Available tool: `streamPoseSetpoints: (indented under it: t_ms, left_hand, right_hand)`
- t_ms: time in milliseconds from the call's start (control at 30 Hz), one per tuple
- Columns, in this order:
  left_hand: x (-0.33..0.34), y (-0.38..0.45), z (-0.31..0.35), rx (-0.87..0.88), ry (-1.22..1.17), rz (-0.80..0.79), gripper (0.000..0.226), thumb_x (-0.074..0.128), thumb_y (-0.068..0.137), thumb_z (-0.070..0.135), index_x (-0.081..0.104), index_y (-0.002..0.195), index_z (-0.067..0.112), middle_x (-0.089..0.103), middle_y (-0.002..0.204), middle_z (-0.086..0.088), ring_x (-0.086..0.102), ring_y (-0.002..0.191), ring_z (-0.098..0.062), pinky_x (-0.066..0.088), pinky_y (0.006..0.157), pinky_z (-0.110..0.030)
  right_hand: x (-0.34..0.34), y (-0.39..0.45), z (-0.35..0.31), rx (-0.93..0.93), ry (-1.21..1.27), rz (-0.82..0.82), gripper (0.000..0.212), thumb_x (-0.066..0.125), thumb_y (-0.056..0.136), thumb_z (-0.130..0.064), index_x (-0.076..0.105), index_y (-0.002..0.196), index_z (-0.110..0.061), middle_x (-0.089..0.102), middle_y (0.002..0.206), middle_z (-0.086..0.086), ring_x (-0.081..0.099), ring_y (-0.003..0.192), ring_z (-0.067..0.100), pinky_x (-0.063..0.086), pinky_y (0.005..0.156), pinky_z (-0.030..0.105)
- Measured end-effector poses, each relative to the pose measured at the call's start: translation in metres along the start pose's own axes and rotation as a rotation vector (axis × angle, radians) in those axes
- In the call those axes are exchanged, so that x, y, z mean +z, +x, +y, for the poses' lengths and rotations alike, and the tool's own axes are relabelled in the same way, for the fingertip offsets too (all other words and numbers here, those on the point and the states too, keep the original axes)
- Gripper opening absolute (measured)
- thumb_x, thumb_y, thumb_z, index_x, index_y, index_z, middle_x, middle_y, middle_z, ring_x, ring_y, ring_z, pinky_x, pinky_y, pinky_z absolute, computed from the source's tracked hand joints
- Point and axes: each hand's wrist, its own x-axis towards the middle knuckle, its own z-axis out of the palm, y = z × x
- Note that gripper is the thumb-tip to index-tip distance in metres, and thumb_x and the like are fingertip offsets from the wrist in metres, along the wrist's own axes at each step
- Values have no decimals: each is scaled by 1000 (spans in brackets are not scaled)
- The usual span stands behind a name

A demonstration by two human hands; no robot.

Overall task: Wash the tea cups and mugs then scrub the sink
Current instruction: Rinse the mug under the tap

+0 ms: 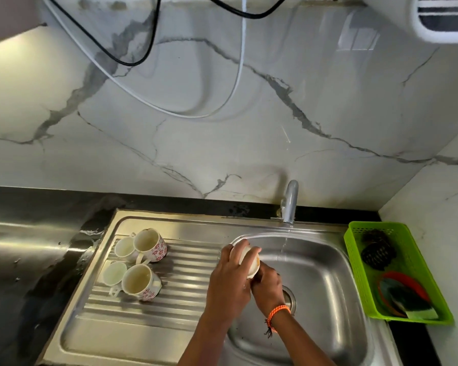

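Observation:
My left hand (229, 282) grips a white tea cup (249, 261) over the left side of the steel sink basin (328, 299). Under the cup's mouth sits my right hand (267, 286), with an orange band at the wrist; its fingers are hidden against the cup. A thin stream of water runs from the tap (290, 202) into the basin just right of the cup. On the ribbed drainboard (185, 281) lie two red-patterned mugs (150, 244) (140, 282) and two small white cups (124, 248) (114, 273), all on their sides.
A green plastic basket (431, 299) on the counter right of the sink holds dark scrubbers (377, 253) and a green-and-orange sponge (407, 297). The black counter (32, 273) left of the drainboard is wet. Cables hang on the marble wall behind.

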Motion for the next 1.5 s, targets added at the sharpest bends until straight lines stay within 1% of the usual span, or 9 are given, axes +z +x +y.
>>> streamPoseSetpoints:
  t_ms: [200, 300, 400, 600, 700, 800, 1000, 1333, 1500]
  left_hand:
    - [-9, -23, -30, -150, -171, 113, 86, 86, 80, 19, 44, 150, 44, 34, 159, 15, 37, 142, -13, 61, 89, -26]
    - [-10, -31, -57, -539, -710, 332, 75, 90, 78, 14, 55, 141, 36, 52, 145, 6, 55, 127, -12, 54, 81, -14]
    - [-12, -52, -84, -991, -1546, 425, 59, 86, 82, 6, 61, 134, 21, 68, 133, -19, 69, 116, -36, 61, 81, -38]
    - [-15, -81, -101, -1072, -2156, 350, 53, 59, 105, 38, 61, 143, 1, 72, 130, -21, 74, 112, -29, 64, 90, -43]
    - [-10, -82, -116, -1167, -1914, 245, 52, 50, 107, 52, 69, 133, 11, 74, 129, -16, 72, 119, -29, 62, 88, -46]
    - [9, -88, -139, -1250, -1503, 183, 37, 49, 111, 47, 68, 127, 19, 72, 129, -12, 69, 114, -27, 60, 76, -42]
    - [38, -125, -168, -634, -305, 102, 47, 68, 93, 33, 61, 139, 25, 66, 134, 8, 56, 130, -20, 49, 110, -39]
    - [77, -146, -179, -248, 16, -154, 58, 50, 101, 45, 59, 145, 9, 50, 159, -17, 40, 153, -35, 30, 121, -52]
    - [89, -141, -176, -272, 71, -185, 70, 45, 103, 51, 52, 154, 3, 40, 166, -21, 33, 156, -41, 32, 122, -63]
  right_hand:
    - [27, -6, -13, -18, 97, -128, 42, 62, 88, 8, 74, 107, -28, 77, 92, -10, 71, 89, -1, 57, 77, 17]
    - [37, -8, -25, 12, 334, -150, 29, 72, 88, -11, 77, 114, -24, 78, 112, -1, 72, 108, 17, 60, 90, 29]
    - [50, -15, -43, -55, 442, -253, 34, 73, 92, -26, 72, 127, -24, 62, 129, 9, 66, 112, 11, 57, 87, 23]
    - [99, -20, -64, -323, -45, -339, 78, 83, 80, -39, 44, 145, -58, 47, 136, -18, 46, 130, -7, 37, 107, 9]
    - [118, -10, -76, -407, -273, -288, 86, 75, 78, -59, 37, 154, -45, 44, 143, -15, 42, 133, 3, 36, 111, 18]
    - [137, 1, -81, -397, -348, -251, 94, 81, 80, -53, 34, 157, -30, 42, 150, -8, 41, 137, 14, 42, 111, 29]
    - [175, 20, -92, -439, -442, -223, 83, 85, 77, -43, 42, 148, -34, 38, 137, -4, 52, 124, 21, 58, 92, 32]
    - [205, 30, -81, -412, -421, -252, 91, 84, 81, -46, 34, 156, -35, 35, 153, -3, 43, 138, 21, 53, 107, 36]
    - [181, 42, -65, -305, -222, -461, 105, 84, 81, -39, 19, 163, -43, 27, 165, -8, 27, 151, 12, 34, 122, 33]
